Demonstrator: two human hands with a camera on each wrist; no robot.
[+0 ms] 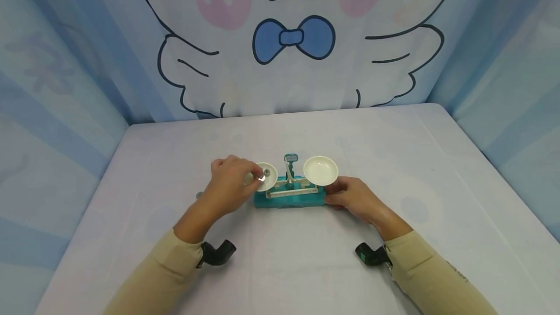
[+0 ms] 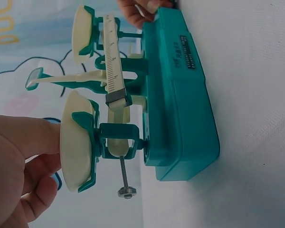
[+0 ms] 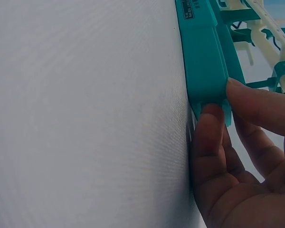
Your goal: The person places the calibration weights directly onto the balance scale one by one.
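Note:
A teal toy balance scale [image 1: 290, 201] stands on the table, with a white left pan [image 1: 272, 182] and a white right pan [image 1: 321, 170]. The right pan sits higher. Over the left pan, my left hand [image 1: 232, 181] pinches a small shiny metal piece [image 1: 261, 178] between thumb and finger; the pan hides those fingertips in the left wrist view. Another small metal piece [image 1: 267, 172] lies in that pan. My right hand [image 1: 356, 198] grips the right end of the base, its thumb [image 3: 256, 102] on top and a finger [image 3: 211, 130] against the end.
Beside the left wrist, a small round metal piece [image 1: 199, 194] lies on the white table [image 1: 288, 256]. A ruled beam [image 2: 113, 66] with a dark slider [image 2: 118, 99] crosses the scale. A pointer plate [image 1: 290, 158] rises behind it. Printed curtains [image 1: 293, 86] stand behind and at both sides.

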